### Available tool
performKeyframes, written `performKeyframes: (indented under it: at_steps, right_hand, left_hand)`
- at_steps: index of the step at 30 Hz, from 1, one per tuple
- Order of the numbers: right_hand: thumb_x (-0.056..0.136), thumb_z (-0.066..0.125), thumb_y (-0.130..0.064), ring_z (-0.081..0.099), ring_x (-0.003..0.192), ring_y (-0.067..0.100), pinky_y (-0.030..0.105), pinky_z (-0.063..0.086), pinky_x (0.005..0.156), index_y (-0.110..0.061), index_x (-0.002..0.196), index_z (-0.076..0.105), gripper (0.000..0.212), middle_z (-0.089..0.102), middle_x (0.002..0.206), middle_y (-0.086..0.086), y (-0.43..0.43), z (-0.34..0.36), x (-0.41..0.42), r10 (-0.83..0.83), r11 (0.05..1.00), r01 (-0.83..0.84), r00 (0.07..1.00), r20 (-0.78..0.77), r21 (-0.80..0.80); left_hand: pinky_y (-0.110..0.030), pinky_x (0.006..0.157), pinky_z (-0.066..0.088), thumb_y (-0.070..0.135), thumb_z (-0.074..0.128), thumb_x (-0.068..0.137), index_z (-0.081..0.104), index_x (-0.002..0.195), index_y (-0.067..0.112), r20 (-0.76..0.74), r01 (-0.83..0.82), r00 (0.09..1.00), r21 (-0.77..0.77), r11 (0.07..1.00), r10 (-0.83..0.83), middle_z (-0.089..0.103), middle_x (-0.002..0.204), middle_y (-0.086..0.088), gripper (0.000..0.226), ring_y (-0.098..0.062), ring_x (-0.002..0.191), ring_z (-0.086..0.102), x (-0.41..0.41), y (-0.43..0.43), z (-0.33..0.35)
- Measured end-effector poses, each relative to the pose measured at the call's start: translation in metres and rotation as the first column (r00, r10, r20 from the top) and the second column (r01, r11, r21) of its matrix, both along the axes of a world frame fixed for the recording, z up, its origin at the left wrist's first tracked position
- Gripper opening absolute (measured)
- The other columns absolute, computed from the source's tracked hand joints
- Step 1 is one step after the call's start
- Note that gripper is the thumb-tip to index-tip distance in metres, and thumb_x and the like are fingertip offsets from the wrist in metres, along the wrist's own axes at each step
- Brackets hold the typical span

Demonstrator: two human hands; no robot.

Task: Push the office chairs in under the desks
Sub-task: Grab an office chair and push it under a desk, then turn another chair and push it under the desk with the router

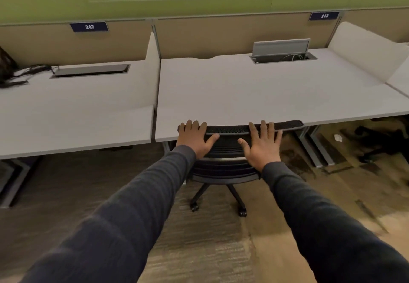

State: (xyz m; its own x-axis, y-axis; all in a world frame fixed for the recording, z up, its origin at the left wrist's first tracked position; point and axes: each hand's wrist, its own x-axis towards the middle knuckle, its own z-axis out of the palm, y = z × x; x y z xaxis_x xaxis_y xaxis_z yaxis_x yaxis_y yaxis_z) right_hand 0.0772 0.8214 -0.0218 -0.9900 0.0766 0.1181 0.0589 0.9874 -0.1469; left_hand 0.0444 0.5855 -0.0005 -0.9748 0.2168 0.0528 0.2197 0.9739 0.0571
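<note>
A black mesh office chair point(225, 150) stands at the front edge of the white desk point(243, 87) marked 248. The top of its backrest touches the desk edge and its seat is hidden under the desk. Its wheeled base shows on the carpet below. My left hand point(194, 137) lies flat on the left part of the backrest, fingers spread over the top rim. My right hand point(263, 143) lies flat on the right part in the same way. Neither hand grips the chair.
A second white desk point(77, 110) marked 247 stands at the left, with black cables at its far left. An open cable tray point(283, 55) sits at the back of the right desk. Grey desk legs point(314, 150) and another dark chair base point(380, 141) lie right.
</note>
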Motion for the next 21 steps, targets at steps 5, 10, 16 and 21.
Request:
performKeyframes:
  at_steps: [5, 10, 16, 21]
  right_hand:
    - [0.096, 0.035, -0.065, -0.022, 0.149, 0.036, 0.056, -0.008, 0.12, -0.026, 0.16, -0.001, 0.083, -0.019, 0.164, 0.016, -0.066, -0.014, 0.036, 0.082, 0.995, -0.087, 0.993, -0.088, -0.052]
    - [0.096, 0.032, -0.065, -0.019, 0.149, 0.038, 0.058, -0.006, 0.12, -0.027, 0.16, -0.002, 0.082, -0.018, 0.163, 0.018, -0.135, -0.02, 0.068, 0.152, 0.987, -0.153, 0.988, -0.038, -0.05]
    - [0.097, 0.03, -0.066, -0.015, 0.15, 0.038, 0.058, -0.004, 0.121, -0.026, 0.159, 0.0, 0.079, -0.01, 0.165, 0.017, -0.242, -0.024, 0.121, 0.216, 0.973, -0.215, 0.976, 0.004, -0.081]
    - [0.096, 0.026, -0.068, -0.01, 0.151, 0.038, 0.058, -0.003, 0.121, -0.026, 0.16, 0.001, 0.08, -0.005, 0.166, 0.017, -0.353, -0.03, 0.178, 0.26, 0.962, -0.259, 0.966, 0.004, -0.091]
  left_hand:
    - [-0.051, 0.123, -0.006, 0.073, 0.02, 0.095, 0.003, 0.162, 0.025, 0.008, -0.001, 1.0, 0.047, 0.999, 0.0, -0.007, 0.168, -0.011, 0.084, -0.03, 0.154, -0.01, 0.039, -0.037, -0.008]
    - [-0.052, 0.123, -0.008, 0.071, 0.021, 0.095, -0.001, 0.162, 0.026, -0.01, -0.066, 0.998, 0.062, 0.996, 0.067, -0.012, 0.168, -0.011, 0.083, -0.029, 0.153, -0.017, 0.088, -0.104, -0.021]
    - [-0.053, 0.122, -0.011, 0.072, 0.017, 0.094, -0.001, 0.162, 0.023, 0.029, -0.169, 0.985, 0.059, 0.984, 0.168, -0.016, 0.167, -0.011, 0.086, -0.028, 0.153, -0.02, 0.154, -0.22, -0.032]
    - [-0.054, 0.122, -0.008, 0.072, 0.015, 0.094, 0.001, 0.162, 0.022, 0.021, -0.261, 0.965, 0.034, 0.965, 0.26, -0.011, 0.167, -0.013, 0.085, -0.03, 0.154, -0.014, 0.219, -0.337, -0.035]
